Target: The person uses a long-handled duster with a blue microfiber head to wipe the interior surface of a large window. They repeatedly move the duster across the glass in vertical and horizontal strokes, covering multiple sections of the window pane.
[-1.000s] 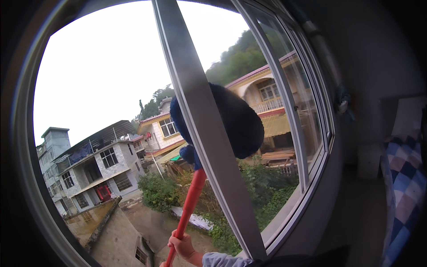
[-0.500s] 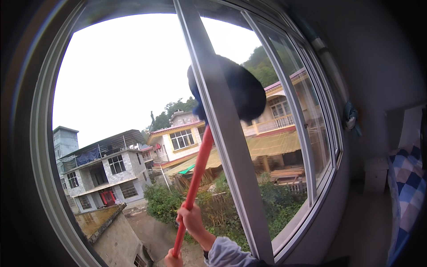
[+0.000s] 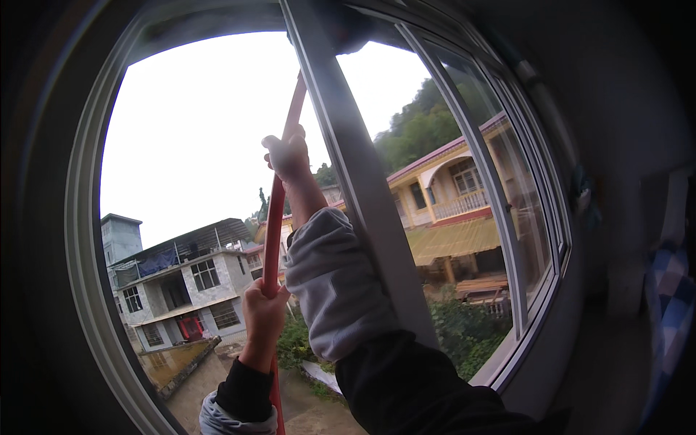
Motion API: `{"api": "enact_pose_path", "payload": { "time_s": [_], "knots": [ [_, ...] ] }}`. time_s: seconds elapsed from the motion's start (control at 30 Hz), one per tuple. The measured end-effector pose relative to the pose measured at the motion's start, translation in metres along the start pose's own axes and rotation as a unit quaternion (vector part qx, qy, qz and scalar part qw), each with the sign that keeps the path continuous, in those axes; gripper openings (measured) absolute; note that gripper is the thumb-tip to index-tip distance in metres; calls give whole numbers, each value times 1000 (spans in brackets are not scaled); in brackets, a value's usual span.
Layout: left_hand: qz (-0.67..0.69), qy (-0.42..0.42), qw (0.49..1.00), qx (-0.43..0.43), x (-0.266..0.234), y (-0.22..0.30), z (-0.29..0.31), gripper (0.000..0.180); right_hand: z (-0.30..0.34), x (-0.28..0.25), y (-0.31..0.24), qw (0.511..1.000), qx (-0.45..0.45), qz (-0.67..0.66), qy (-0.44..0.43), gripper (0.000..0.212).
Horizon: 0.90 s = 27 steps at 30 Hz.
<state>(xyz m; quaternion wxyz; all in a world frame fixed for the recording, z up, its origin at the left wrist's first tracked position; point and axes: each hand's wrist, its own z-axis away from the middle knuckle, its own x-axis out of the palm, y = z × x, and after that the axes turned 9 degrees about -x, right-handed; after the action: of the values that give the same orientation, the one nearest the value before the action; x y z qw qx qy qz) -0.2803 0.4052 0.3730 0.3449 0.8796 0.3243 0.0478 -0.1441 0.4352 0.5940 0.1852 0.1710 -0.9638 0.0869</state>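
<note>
Red pole [image 3: 272, 239] stands tilted, its upper end behind the window upright [image 3: 355, 159], right hand [image 3: 290, 156] clamped around it above the clamped left hand [image 3: 264, 313]. Swung sideways, the dim, apparently attached dark head [image 3: 351, 35] by the upright's top edge could snag.

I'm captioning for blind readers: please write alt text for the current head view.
A person's right hand and, lower down, left hand grip a slanting red pole at a window. A grey window post partly hides a dark shape at the top; houses stand outside.
</note>
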Motion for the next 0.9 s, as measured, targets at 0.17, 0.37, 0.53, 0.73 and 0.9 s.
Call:
{"api": "enact_pose_path", "payload": {
  "time_s": [0.17,0.37,0.53,0.73,0.9],
  "knots": [
    [36,-20,997,72,13,13,-19,14,37,-15,-2,997,57,-55,-22,34],
    [32,-17,995,95,12,5,-37,16,60,-7,7,959,120,-240,88,16],
    [-45,-61,983,165,10,15,-55,20,43,-7,22,951,117,-243,153,5],
    [-260,-87,942,192,-6,47,-49,22,41,-27,45,928,95,-295,209,5],
    [-268,-75,952,129,-13,1,-11,25,110,-41,52,917,135,-298,230,7]
  ]
}}
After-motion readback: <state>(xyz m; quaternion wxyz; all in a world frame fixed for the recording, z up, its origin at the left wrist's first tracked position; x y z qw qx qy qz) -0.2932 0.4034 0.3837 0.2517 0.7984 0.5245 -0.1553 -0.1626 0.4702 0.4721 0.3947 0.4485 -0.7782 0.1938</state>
